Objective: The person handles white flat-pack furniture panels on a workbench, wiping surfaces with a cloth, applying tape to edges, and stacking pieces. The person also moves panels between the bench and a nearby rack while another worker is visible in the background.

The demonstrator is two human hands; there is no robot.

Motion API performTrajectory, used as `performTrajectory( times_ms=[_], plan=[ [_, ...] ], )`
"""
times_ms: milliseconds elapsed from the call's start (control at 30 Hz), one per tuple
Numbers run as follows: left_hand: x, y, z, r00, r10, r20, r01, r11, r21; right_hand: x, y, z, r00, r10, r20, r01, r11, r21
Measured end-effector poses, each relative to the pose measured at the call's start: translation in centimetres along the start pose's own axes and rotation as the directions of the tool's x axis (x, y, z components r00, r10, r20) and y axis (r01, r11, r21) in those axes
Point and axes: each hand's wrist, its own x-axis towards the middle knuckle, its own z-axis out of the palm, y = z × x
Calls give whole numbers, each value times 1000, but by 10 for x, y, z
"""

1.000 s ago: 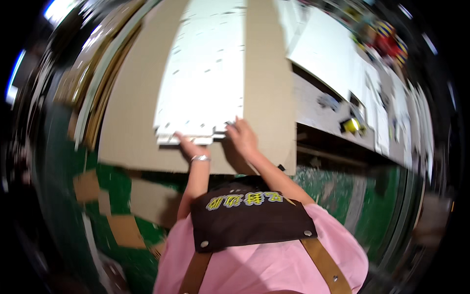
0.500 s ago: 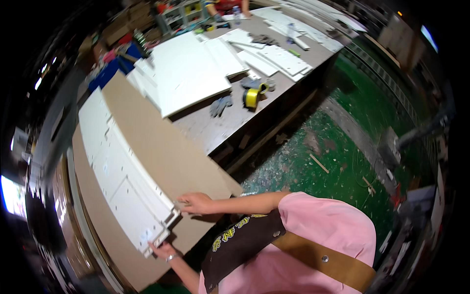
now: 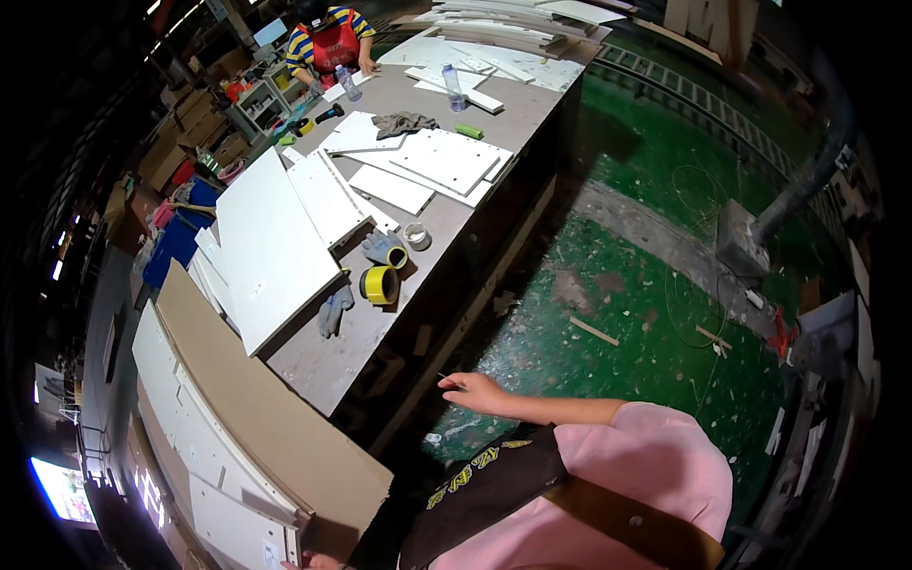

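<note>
My left hand (image 3: 321,562), partly cut off by the lower edge, is closed at the near end of a white panel (image 3: 233,513). That panel lies over a stack of longer white panels (image 3: 157,366) on brown cardboard (image 3: 275,418). My right hand (image 3: 475,392) hangs in the air to the right of the cardboard. Its thumb and fingertips come together around a thin pale bit, too small to name.
A workbench (image 3: 332,375) bears white boards (image 3: 275,252), yellow tape rolls (image 3: 379,285), grey gloves (image 3: 334,311), a small white cup (image 3: 416,236) and bottles (image 3: 453,87). A co-worker (image 3: 332,47) is at its far end. Scraps litter the green floor (image 3: 608,285).
My right hand has come away from the panels' end, to the right. My left hand stays at that end, now lower in view. The view has shifted, showing more of the bench and the co-worker.
</note>
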Motion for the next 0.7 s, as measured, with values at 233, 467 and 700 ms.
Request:
performTrajectory(
  times_ms=[233,467,700],
  plan=[
    [-186,-60,201,878,-399,265,432,899,-77,41,-36,-30,984,-131,124,103,972,210],
    [-256,-218,339,676,-602,426,634,769,80,103,-32,-140,993,-91,-79,99,990,105],
    [-331,-391,486,469,-743,478,773,607,186,157,-13,-316,896,-32,-443,8,998,-56]
  ],
)
